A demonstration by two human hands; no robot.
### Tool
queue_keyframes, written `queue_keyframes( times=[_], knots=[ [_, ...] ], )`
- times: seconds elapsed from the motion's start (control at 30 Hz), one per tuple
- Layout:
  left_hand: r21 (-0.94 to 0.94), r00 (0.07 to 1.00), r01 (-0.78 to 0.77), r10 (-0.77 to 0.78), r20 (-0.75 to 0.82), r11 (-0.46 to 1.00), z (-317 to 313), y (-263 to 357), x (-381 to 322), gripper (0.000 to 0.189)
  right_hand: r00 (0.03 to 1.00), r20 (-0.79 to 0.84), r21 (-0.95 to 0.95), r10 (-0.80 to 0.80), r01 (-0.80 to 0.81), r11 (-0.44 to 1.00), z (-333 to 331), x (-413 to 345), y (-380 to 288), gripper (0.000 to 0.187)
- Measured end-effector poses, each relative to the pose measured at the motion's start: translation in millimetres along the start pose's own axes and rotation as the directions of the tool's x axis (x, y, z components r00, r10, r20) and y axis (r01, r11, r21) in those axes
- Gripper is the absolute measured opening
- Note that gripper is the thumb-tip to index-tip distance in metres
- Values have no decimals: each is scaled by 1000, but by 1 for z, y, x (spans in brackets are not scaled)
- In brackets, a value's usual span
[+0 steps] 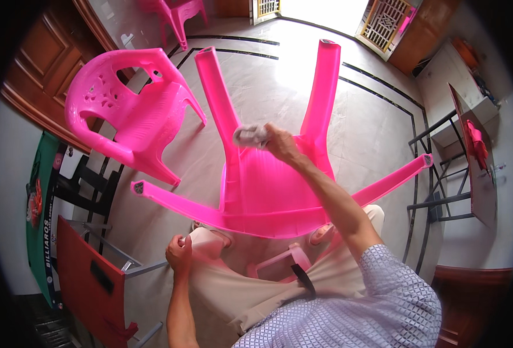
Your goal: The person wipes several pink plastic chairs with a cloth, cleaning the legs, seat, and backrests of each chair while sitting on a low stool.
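Observation:
A pink plastic armchair lies upturned in front of me, its underside facing up and its four legs spread outward. My right hand grips a crumpled grey cloth at the base of the far left leg, where the leg meets the seat. Near my left knee is my left hand, its fingers curled; whether it holds anything I cannot tell. Between my feet, partly hidden by my trousers, shows a small pink stool.
An upright pink armchair stands at left, with another pink chair farther back. A red folding table and a green game table flank my left side. At right stands a board-topped table on black metal legs.

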State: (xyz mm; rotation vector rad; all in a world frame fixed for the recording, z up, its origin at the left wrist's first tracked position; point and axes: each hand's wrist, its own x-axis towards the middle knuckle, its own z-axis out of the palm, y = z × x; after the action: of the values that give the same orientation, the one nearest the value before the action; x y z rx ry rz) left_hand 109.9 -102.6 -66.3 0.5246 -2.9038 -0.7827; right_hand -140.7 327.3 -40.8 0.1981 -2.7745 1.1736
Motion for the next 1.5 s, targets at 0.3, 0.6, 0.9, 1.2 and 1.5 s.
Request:
queue_keyframes(
  times=[0.3, 0.6, 0.9, 1.2, 1.5],
  knots=[
    [15, 999, 34, -35, 17, 999, 6, -14, 6, 36, 969, 207, -667, 137, 37, 744, -43, 1, 28, 22],
    [39, 998, 41, -43, 37, 998, 5, -11, 9, 40, 992, -125, -484, -7, -55, 873, -62, 15, -7, 26],
    [52, 994, 72, -76, 73, 996, -2, -3, 6, 42, 946, -71, -605, 316, -293, 741, -68, -96, 22, 37],
    [46, 998, 39, -41, 48, 998, 0, 1, 6, 40, 946, 67, -637, 317, -204, 744, -60, -207, -13, 20],
    [82, 998, 33, -38, 57, 996, -2, 1, 4, 38, 967, 245, -370, 74, 23, 929, -78, -111, -65, 13]
  ],
)
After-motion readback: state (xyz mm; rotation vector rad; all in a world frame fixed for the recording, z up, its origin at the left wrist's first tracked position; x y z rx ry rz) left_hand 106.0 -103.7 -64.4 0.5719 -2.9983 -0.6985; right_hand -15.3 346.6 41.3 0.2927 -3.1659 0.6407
